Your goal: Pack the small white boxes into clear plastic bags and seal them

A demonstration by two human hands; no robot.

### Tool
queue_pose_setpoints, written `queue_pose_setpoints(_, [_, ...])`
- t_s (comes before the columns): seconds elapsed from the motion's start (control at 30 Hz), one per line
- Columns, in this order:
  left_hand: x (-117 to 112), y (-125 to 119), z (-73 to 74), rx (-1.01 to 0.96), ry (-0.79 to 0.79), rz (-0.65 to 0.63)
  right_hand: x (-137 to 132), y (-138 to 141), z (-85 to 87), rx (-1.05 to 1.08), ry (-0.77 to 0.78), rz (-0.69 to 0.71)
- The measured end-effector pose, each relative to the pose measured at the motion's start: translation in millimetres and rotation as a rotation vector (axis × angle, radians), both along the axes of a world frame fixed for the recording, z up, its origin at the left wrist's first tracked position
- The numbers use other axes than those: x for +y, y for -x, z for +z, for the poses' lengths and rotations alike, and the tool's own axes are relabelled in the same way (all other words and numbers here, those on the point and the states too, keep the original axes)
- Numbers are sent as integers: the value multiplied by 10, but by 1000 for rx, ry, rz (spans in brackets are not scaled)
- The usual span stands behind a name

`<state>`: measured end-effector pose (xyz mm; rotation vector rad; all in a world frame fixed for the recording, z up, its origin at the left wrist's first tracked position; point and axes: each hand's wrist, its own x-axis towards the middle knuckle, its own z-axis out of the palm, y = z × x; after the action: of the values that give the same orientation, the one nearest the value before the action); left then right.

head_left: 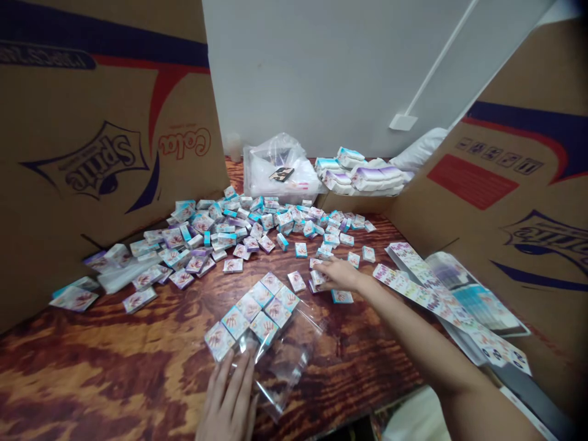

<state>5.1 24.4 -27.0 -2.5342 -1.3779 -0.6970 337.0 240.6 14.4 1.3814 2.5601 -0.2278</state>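
Small white, blue and purple printed boxes (250,306) lie side by side in a flat block of two rows near the table's front. A clear plastic bag (294,355) spreads along the block's near right side, partly over it. My left hand (229,392) rests flat, fingers stretched out and fingertips at the block's near edge, by the bag. To the right of the block, my right hand (337,274) has its fingers bent over a small box (316,283). Its fingertips are partly hidden. Another loose box (296,281) lies between that hand and the block.
Many loose small boxes (248,229) are heaped across the back. Cardboard cartons stand left (138,92) and right (505,184). Behind are plastic bags (275,177) and wrapped packs (372,177). Printed strips (441,300) lie at right on the wooden table (114,367).
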Motion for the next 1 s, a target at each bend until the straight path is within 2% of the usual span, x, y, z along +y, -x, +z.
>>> queue_pose_setpoints(0.2, [-6, -28, 53, 4, -27, 17, -91, 171, -8, 18, -30, 12])
queue_pose_setpoints(0.27, [-13, -36, 54, 10, -5, 36, -80, 291, 17, 82, -50, -66])
queue_pose_setpoints(0.33, [-18, -44, 52, 23, 10, 55, -78, 469, 12, 133, -47, -219])
queue_pose_setpoints(0.43, [-37, -56, 56, 70, 21, 64, -125, 760, -83, 120, -17, -392])
queue_pose_setpoints(0.53, [-84, -63, 66, 100, 21, 55, -191, 916, -211, 114, 3, -443])
queue_pose_setpoints(0.6, [-126, -62, 76, 98, 24, 62, -216, 899, -243, 142, 15, -458])
queue_pose_setpoints(0.67, [-164, -58, 100, 87, 34, 78, -236, 798, -206, 177, 17, -455])
queue_pose_setpoints(0.73, [-191, -60, 152, 40, 32, 81, -288, 661, -105, 338, 42, -475])
queue_pose_setpoints(0.8, [-198, -82, 240, -68, 22, 42, -403, 550, 33, 679, 131, -503])
queue_pose_setpoints(0.9, [-158, -178, 418, -280, 83, -43, -692, 542, 245, 1201, 383, -514])
queue_pose_setpoints(1.0, [-44, -339, 586, -430, 223, -33, -1033, 731, 400, 1463, 688, -554])
